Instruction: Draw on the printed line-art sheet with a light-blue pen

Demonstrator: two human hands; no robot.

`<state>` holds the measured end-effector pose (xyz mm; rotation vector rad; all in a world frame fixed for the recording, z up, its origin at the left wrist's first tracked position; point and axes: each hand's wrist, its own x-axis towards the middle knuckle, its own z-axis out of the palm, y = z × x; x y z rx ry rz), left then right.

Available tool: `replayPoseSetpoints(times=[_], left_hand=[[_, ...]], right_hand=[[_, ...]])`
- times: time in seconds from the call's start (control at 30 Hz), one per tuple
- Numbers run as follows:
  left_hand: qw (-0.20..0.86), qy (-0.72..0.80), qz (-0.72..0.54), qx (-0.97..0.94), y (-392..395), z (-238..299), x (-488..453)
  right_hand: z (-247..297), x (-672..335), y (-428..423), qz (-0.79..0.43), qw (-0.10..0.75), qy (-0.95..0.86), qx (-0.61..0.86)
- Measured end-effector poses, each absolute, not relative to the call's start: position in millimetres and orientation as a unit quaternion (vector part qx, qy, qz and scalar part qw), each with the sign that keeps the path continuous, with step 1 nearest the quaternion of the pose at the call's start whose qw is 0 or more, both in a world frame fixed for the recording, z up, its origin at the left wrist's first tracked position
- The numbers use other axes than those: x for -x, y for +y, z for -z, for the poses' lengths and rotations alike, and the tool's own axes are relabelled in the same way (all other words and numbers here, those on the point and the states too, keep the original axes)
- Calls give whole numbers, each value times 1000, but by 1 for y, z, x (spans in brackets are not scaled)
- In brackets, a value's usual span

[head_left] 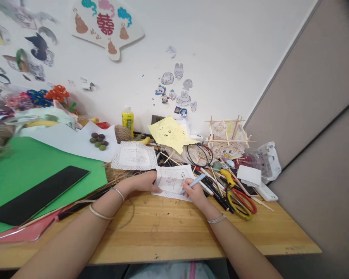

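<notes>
A white sheet of paper (pixel 171 179) with line drawings and a hatched border lies on the wooden table in front of me. My left hand (pixel 145 182) grips its left edge, the thumb along the lower corner and the other fingers partly hidden. In my right hand (pixel 193 191) is a light blue pen (pixel 198 178), held slanted with its tip near the hatching at the sheet's lower right. Just behind and to the left rests a second drawn sheet (pixel 133 155) with a patterned border.
Markers (pixel 216 197), scissors (pixel 241 203) and wooden sticks crowd the right side. A yellow star-shaped paper (pixel 171 133), a stick frame (pixel 228 135) and a bottle (pixel 128 121) stand behind. Leftward lie green paper (pixel 84 155) and a black flat object (pixel 40 195). The table's front edge (pixel 157 257) is near me.
</notes>
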<state>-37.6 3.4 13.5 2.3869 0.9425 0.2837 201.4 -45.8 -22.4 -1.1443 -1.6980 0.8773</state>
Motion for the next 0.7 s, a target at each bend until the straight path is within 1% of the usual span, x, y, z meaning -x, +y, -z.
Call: replayPoseSetpoints(times=[0.43,0.7], left_hand=[[264,351,-105,-892,4,-13,37],[254,361,-95,-892,0,-19,35]], right_hand=[[23,-202,-46,-341,420,-709,452],[24,-203,-44,-346,425,-693,469]])
